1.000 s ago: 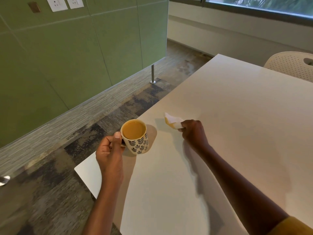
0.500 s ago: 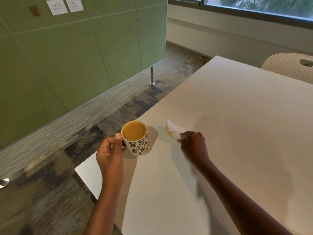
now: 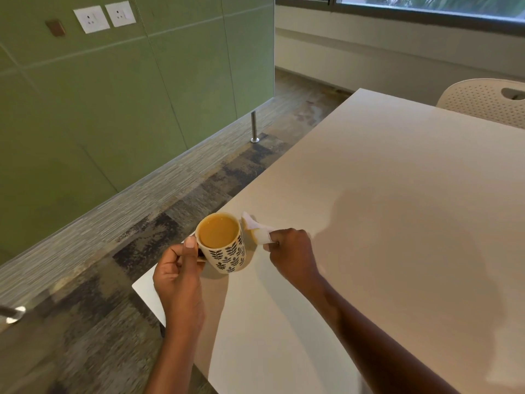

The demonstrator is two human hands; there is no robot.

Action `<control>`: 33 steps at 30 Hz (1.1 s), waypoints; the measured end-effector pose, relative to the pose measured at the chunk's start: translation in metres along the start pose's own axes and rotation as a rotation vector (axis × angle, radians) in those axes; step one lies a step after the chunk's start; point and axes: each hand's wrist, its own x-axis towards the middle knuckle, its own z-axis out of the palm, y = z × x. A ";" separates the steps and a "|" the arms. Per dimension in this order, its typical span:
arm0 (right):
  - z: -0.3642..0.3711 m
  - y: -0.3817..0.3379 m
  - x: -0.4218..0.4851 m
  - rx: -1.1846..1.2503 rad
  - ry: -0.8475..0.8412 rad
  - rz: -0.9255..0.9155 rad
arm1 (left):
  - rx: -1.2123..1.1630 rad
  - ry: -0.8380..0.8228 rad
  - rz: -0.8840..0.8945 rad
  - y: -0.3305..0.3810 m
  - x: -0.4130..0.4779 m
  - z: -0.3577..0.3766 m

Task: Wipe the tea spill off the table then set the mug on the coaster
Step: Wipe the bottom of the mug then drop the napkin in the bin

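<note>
two hands are busy at the near left corner of the bench [image 3: 397, 194]. the left hand [image 3: 177, 275] holds the mug [image 3: 224, 245] by its handle, fingers curled around it, thumb on top. the mug is almost full of tea, so i judge it heavy and easy to spill; keep it level. the right hand [image 3: 289, 251] pinches a soft, stained tissue [image 3: 257, 230] just beside the mug. no coaster can be clearly seen.
</note>
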 end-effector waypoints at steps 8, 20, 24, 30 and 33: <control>-0.032 0.004 -0.035 0.709 -0.234 0.407 | -0.022 -0.034 -0.001 0.015 -0.007 -0.010; -0.060 0.002 -0.076 0.892 0.085 0.383 | -0.071 -0.121 0.014 0.053 -0.022 0.010; -0.062 -0.003 -0.078 1.025 0.138 0.399 | -0.070 -0.136 -0.010 0.069 -0.029 0.021; -0.063 -0.014 -0.083 1.293 0.029 0.455 | -0.073 -0.172 -0.014 0.089 -0.038 0.040; -0.065 -0.021 -0.084 1.413 0.019 0.468 | -0.090 -0.188 -0.002 0.094 -0.043 0.049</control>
